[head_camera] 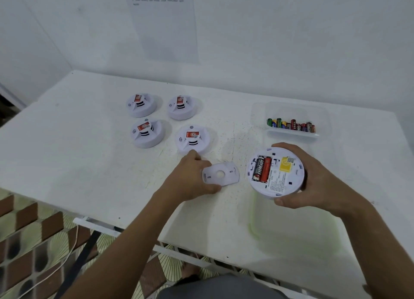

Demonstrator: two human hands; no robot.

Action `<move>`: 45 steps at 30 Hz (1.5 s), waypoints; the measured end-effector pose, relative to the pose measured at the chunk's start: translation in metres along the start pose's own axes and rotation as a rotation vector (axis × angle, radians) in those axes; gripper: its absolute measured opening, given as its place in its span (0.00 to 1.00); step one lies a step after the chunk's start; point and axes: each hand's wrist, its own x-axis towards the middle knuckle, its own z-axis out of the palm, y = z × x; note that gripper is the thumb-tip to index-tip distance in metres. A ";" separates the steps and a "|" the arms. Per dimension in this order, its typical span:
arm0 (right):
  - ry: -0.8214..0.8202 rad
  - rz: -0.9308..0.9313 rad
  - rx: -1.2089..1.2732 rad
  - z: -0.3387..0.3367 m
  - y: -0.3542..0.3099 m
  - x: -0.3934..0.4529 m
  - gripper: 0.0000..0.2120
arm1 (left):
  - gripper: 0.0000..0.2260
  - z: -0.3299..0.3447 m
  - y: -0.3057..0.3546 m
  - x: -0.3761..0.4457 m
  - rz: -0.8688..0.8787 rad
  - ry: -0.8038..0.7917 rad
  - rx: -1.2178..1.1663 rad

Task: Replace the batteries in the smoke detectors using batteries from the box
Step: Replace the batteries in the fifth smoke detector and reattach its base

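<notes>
Right hand (313,177) grips upturned smoke detector (276,172), 2 batteries (262,169) showing. Left hand (192,177) pinches mounting plate (220,172) on table (89,141). 4 detectors (167,119) mid-table; battery box (291,121) near far right edge.

white table (89,123), white walls (291,29), tiled floor (33,242).

Plain room: white table (89,110), bare white wall (291,29), patterned tiled floor (33,231).

detectors (147,132): white, red labels | batteries (261,169): black, red | table (89,155): white, speckled
</notes>
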 end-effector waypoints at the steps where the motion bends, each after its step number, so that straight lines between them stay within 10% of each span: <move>1: 0.000 0.002 0.001 0.000 0.000 0.000 0.42 | 0.21 0.004 -0.004 0.001 0.003 0.019 0.018; 10: -0.006 0.013 0.030 0.004 0.002 0.005 0.45 | 0.26 -0.027 0.018 -0.017 0.243 0.480 -0.306; 45: -0.001 -0.066 -0.012 0.005 -0.006 0.016 0.43 | 0.30 -0.052 0.066 -0.002 0.322 -0.256 -0.545</move>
